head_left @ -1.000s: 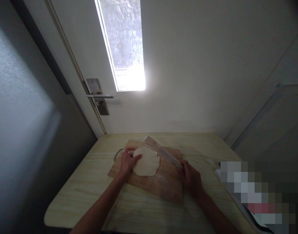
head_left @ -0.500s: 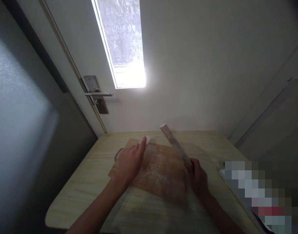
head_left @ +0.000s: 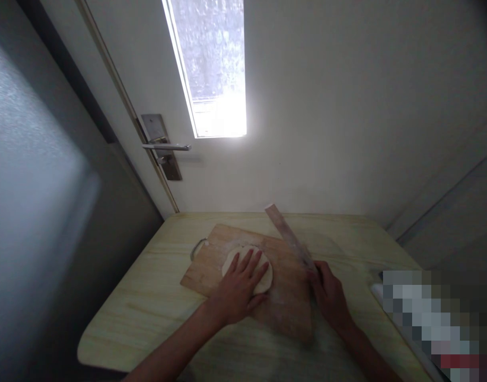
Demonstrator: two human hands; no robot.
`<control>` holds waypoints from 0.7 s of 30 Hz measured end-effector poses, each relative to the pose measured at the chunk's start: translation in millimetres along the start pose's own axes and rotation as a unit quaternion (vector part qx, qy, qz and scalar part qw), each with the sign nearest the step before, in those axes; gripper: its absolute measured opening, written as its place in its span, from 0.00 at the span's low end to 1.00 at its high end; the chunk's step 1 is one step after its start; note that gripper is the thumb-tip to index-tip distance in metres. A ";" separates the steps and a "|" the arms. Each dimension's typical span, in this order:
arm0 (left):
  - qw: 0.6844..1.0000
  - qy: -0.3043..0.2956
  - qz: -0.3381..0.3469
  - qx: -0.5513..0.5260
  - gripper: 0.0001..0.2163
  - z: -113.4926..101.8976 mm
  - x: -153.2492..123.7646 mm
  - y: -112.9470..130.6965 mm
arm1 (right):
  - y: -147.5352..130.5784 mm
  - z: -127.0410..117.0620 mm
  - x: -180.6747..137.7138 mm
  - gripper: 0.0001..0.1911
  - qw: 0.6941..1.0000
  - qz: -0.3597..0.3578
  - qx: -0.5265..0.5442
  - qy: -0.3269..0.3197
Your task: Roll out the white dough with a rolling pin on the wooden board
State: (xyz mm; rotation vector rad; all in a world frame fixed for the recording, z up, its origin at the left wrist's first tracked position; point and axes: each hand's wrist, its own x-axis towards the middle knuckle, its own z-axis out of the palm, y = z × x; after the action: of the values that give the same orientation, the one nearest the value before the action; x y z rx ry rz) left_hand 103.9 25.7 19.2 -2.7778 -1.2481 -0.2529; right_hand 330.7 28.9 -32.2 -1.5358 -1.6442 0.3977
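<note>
A flat round of pale dough [head_left: 264, 283] lies on a floured wooden cutting board [head_left: 211, 262] in the middle of the table. My left hand [head_left: 240, 289] rests palm down on the dough with fingers spread. My right hand [head_left: 329, 293] grips the near end of a wooden rolling pin [head_left: 288, 235], which points up and away over the board's right edge, its far end lifted off the board.
The board has a metal handle [head_left: 196, 247] at its left end and sits on a light wooden table [head_left: 155, 302]. A white door with a lever handle [head_left: 167, 147] and a narrow window stands behind. A blurred-out area [head_left: 434, 313] lies at the table's right.
My left hand lifted the dough off the board, then laid it back down and now presses flat on it. My right hand raised the rolling pin's far end off the board.
</note>
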 end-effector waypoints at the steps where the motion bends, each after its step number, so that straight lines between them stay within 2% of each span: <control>1: 1.000 -0.005 -0.004 -0.001 0.27 5.4 0.0 -1.5 | -0.7 0.4 -0.3 0.14 1.000 -0.007 -0.011 -0.016; 6: 0.998 0.012 -0.070 0.003 0.25 26.1 5.6 10.2 | -2.8 1.8 -0.7 0.15 0.996 -0.035 -0.066 -0.050; 11: 0.992 0.033 -0.120 -0.008 0.25 30.9 9.8 22.4 | -0.8 2.9 0.0 0.16 0.995 -0.037 -0.081 -0.043; 17: 0.996 -0.011 -0.072 -0.046 0.32 26.1 -5.6 23.7 | -1.1 2.2 -0.7 0.17 0.994 -0.033 -0.086 -0.053; 21: 0.996 -0.033 -0.038 -0.072 0.32 20.7 -25.9 29.2 | -3.4 1.0 -1.0 0.17 0.994 -0.034 -0.089 -0.059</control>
State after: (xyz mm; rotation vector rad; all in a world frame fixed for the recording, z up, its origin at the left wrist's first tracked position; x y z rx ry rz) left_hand 111.2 -9.7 -6.2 -2.8845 -1.4076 -0.2688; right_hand 327.6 27.6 -30.6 -1.6072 -1.8600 0.3172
